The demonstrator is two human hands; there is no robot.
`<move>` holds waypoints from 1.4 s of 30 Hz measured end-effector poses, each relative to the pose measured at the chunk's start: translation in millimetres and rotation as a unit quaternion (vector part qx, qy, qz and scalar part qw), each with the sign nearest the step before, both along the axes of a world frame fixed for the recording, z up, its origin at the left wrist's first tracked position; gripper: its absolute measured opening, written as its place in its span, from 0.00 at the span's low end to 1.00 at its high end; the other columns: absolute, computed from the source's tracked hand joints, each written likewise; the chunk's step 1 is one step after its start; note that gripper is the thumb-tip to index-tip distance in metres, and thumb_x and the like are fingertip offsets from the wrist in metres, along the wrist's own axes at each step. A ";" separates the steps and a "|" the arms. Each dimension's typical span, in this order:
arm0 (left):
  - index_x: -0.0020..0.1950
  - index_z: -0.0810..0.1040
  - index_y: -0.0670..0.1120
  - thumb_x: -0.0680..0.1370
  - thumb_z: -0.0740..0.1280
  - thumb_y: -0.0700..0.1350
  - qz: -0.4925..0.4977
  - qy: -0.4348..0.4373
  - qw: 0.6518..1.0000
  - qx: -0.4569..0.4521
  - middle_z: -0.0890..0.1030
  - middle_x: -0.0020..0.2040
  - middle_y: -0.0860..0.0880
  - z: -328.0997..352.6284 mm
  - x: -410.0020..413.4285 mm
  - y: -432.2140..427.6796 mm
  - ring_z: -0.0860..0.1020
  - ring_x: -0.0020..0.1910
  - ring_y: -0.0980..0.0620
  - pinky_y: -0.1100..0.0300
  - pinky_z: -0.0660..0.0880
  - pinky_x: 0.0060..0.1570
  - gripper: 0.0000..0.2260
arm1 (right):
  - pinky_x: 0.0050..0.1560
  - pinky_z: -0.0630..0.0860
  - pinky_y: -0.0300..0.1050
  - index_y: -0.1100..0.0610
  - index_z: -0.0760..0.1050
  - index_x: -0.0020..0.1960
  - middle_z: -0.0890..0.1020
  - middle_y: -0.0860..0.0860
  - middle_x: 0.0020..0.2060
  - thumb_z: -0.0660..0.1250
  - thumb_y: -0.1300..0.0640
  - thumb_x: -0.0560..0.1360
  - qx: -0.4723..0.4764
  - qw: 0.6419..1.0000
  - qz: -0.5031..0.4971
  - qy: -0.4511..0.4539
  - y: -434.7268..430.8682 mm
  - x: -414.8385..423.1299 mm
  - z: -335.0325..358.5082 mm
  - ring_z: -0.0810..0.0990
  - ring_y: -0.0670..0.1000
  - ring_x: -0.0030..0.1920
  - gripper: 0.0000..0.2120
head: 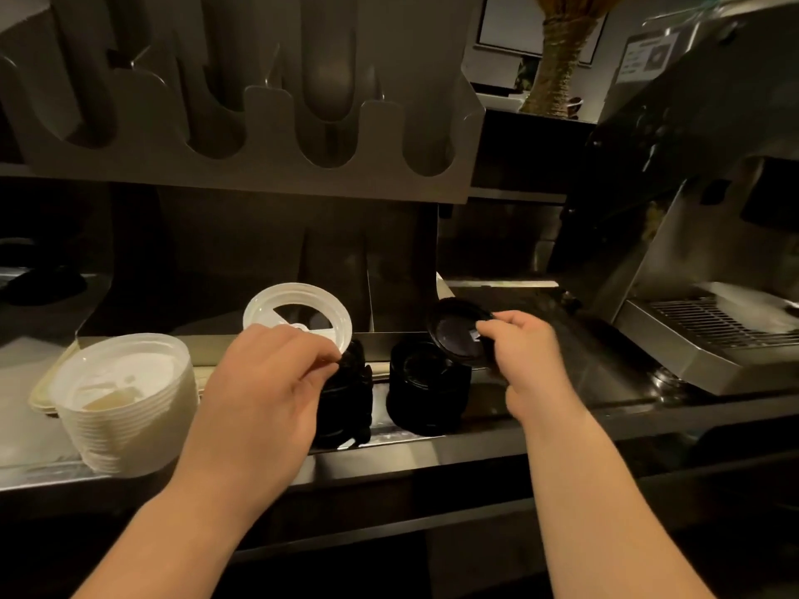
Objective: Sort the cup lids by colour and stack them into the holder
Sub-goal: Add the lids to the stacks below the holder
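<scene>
Fingers of the left hand (318,351): curled, with the tips pinching the near rim of one white lid (298,313).
Where the left hand (263,382) is: up over the left black stack (346,395), with its back to the camera.
Where the white lid is: up in the air, tipped so its round face looks at us, above the left black stack.
Fingers of the right hand (497,325): curled and pinching the right rim of one black lid (456,335).
Where the right hand (527,361) is: just to the right of the right black stack (426,391).
Where the black lid is: up in the air and tilted, just above the far right side of the right black stack.
Two black piles: side by side near the middle of the worktop (432,456), close to its front edge, with a small gap between them.
Pile on the left: a tall white stack (125,399) of lids, near the left end of the worktop, by the front edge.
Up high: the grey holder (242,123), over the back edge of the worktop, with U-shaped slots; I cannot tell if lids are inside.
Right end of the worktop: a shiny coffee machine (713,322) with a metal grill.
</scene>
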State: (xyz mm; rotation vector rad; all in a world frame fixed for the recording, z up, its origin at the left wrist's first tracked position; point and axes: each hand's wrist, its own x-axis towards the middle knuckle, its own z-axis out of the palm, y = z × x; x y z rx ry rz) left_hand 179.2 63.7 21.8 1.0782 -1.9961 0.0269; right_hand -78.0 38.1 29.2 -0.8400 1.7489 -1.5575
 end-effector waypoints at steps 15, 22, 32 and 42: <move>0.47 0.82 0.49 0.73 0.73 0.37 -0.012 0.012 1.000 0.023 0.80 0.43 0.57 -6.1 0.9 -3.4 0.71 0.45 0.58 0.69 0.66 0.48 0.08 | 0.39 0.74 0.39 0.50 0.77 0.57 0.79 0.49 0.52 0.72 0.58 0.76 0.025 0.960 0.041 0.277 -15.2 22.9 -11.2 0.79 0.50 0.50 0.11; 0.46 0.82 0.50 0.73 0.73 0.37 -0.017 0.016 1.000 0.020 0.80 0.42 0.57 -7.4 2.9 -5.7 0.71 0.44 0.58 0.69 0.66 0.47 0.08 | 0.69 0.66 0.45 0.43 0.76 0.69 0.75 0.40 0.67 0.62 0.47 0.82 -0.036 0.844 0.230 0.483 2.2 33.7 -12.3 0.68 0.42 0.69 0.16; 0.47 0.82 0.50 0.73 0.74 0.37 -0.014 0.019 0.999 0.026 0.80 0.43 0.58 -12.8 9.0 -8.8 0.72 0.44 0.58 0.68 0.67 0.47 0.08 | 0.51 0.67 0.38 0.43 0.75 0.70 0.77 0.42 0.64 0.53 0.43 0.83 0.027 0.801 0.104 0.589 8.0 56.5 -33.5 0.73 0.45 0.63 0.20; 0.47 0.83 0.44 0.76 0.69 0.40 -0.116 0.091 0.983 -0.112 0.81 0.45 0.53 -23.0 20.2 3.2 0.76 0.48 0.52 0.57 0.75 0.49 0.03 | 0.75 0.47 0.57 0.40 0.70 0.73 0.68 0.40 0.74 0.46 0.34 0.77 -0.004 0.827 0.098 0.554 19.9 47.7 -14.4 0.53 0.46 0.77 0.29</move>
